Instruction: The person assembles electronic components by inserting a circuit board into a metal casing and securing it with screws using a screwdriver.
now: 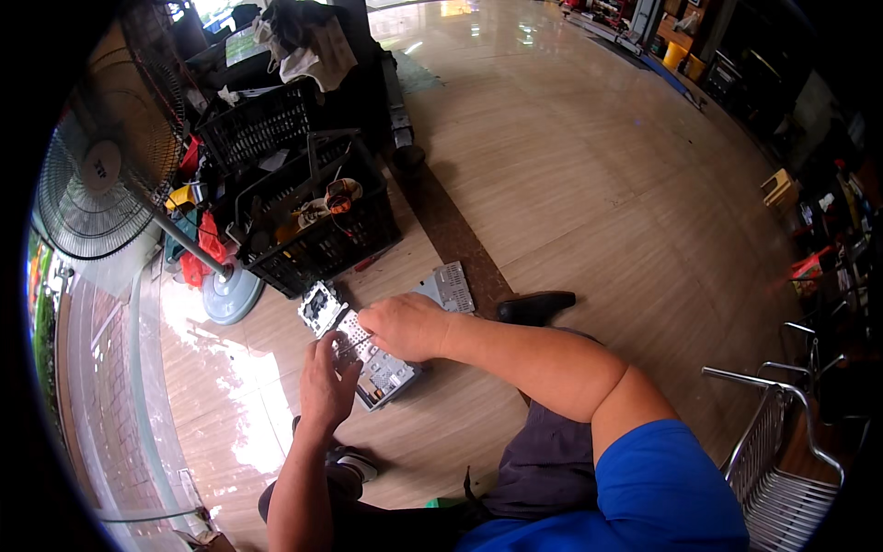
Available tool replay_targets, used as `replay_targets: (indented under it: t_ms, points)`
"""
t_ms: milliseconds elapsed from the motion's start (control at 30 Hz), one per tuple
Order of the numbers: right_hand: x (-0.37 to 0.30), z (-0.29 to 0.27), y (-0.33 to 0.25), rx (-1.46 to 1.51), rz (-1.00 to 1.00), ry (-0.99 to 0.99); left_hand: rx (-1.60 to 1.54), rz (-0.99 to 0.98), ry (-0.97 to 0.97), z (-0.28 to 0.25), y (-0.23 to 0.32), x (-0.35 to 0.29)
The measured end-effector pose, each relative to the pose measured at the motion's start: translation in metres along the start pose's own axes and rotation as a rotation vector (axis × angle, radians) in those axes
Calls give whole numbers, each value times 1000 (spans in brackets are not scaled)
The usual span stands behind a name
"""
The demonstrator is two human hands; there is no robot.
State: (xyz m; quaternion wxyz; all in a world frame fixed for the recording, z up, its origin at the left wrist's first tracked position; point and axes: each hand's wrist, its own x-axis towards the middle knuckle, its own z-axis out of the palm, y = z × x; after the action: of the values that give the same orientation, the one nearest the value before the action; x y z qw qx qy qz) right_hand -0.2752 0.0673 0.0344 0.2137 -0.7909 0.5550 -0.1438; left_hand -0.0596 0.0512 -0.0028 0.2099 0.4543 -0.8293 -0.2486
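A vented panel (452,287) is already off beyond the metal unit (391,375), left hand (328,382) loosely spread there, right hand (405,327)'s grip unclear.

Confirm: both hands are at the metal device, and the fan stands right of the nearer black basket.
Wrong side: the head view shows the fan left of the nearer black basket. The left hand and right hand are indeed at the metal device.

Right fingers (373,322) partly hide perforated plate (351,328); metal chair (789,504) cut off below.
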Motion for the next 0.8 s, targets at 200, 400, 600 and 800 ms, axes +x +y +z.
replay_targets:
  t_ms: [200,400,600,800]
  points:
    - [0,-1,-1,-39,-6,-26,4,17,26,2,-6,-1]
    - [-3,-5,-3,-37,13,-58,0,-11,19,1,-3,-1]
    - [-2,-8,-4,-30,107,-44,-22,-76,10,0,-2,1]
    - [0,-3,-2,-32,157,15,-8,-71,106,3,-5,1]
